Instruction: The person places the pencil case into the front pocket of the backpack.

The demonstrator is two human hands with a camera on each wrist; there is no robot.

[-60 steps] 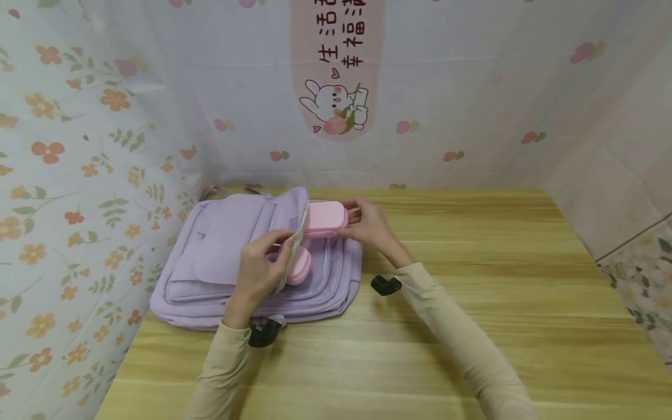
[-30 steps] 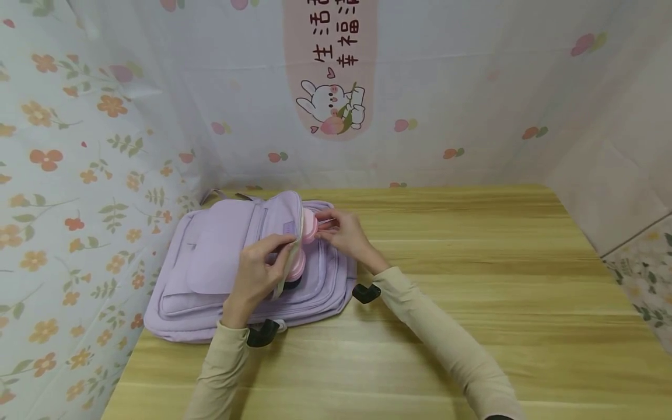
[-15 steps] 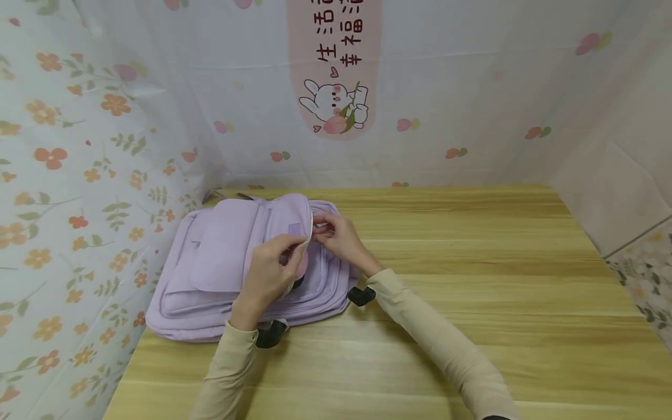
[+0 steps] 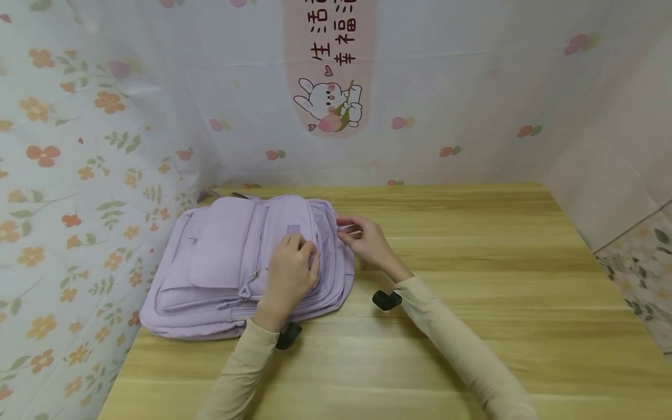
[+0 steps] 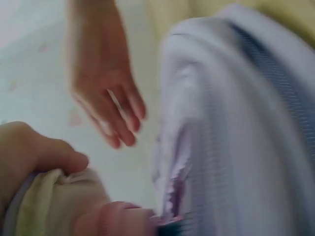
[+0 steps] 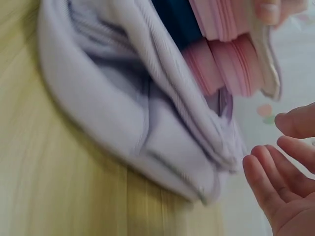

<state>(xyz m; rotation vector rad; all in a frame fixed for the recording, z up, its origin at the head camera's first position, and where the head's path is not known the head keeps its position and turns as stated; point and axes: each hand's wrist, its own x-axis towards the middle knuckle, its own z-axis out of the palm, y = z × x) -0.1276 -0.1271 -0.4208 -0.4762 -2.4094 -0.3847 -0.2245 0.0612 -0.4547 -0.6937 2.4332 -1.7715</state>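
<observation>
A lavender backpack point(image 4: 220, 245) lies flat on the table, its front pocket flap point(image 4: 280, 219) lowered. My left hand point(image 4: 293, 271) grips the flap's edge; in the left wrist view thumb and fabric lining show together at lower left. Inside the pocket, pink cases point(image 6: 224, 64) are packed beside a dark blue thing point(image 6: 177, 22), whose kind I cannot tell. The head view hides these contents. My right hand point(image 4: 367, 239) hovers just off the bag's right end, fingers loosely bent around nothing. That hand point(image 6: 285, 182) looks apart from the bag in the right wrist view.
Wooden tabletop point(image 4: 462, 280) stretches to the right and in front of the bag. A printed curtain point(image 4: 446, 87) hangs along the back, and a flowered one point(image 4: 79, 204) stands close by the bag's left side. A zipper pull point(image 4: 255, 274) lies on the backpack's front.
My right hand put a pink case into the pocket, released it and drew back to the right. My left hand lowered the raised flap over the pink cases.
</observation>
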